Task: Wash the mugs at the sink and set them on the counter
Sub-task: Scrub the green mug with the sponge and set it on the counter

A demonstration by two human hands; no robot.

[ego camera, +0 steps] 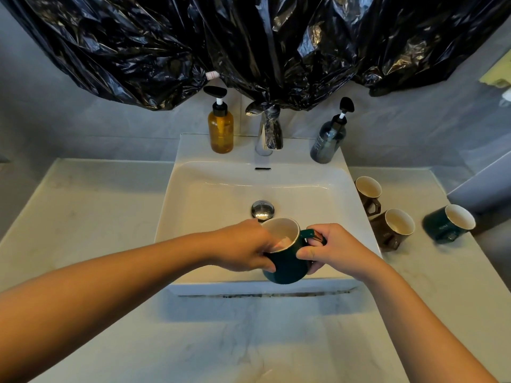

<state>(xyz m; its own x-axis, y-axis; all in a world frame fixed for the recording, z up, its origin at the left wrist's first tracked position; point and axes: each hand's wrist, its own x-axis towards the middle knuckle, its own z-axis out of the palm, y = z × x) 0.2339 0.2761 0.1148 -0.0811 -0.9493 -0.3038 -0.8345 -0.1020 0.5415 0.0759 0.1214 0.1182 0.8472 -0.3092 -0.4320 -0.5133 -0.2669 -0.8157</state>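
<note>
At the centre of the frame, over the near edge of the white rectangular ceramic sink point(193, 205), both hands hold a dark green glazed mug point(287, 261) with a cream inside. The left hand point(243, 250) has fingers inside its mouth; the right hand point(334, 250) grips the handle. At right, on the pale marble counter point(83, 217), stand two brown mugs point(392, 230) and another green mug point(448, 223); their lettering is too blurred to read. The grey pump bottle point(327, 142) label is likewise unreadable.

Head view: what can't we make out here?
- Left hand fingers inside the held green mug: mostly hidden by the rim; whether they hold a cloth is unclear.
- Faucet: top covered by black plastic sheeting; water flow not visible.
- Green mug on the counter: blurred, its print unreadable.
- Dark pump bottle: label too small to read.
</note>
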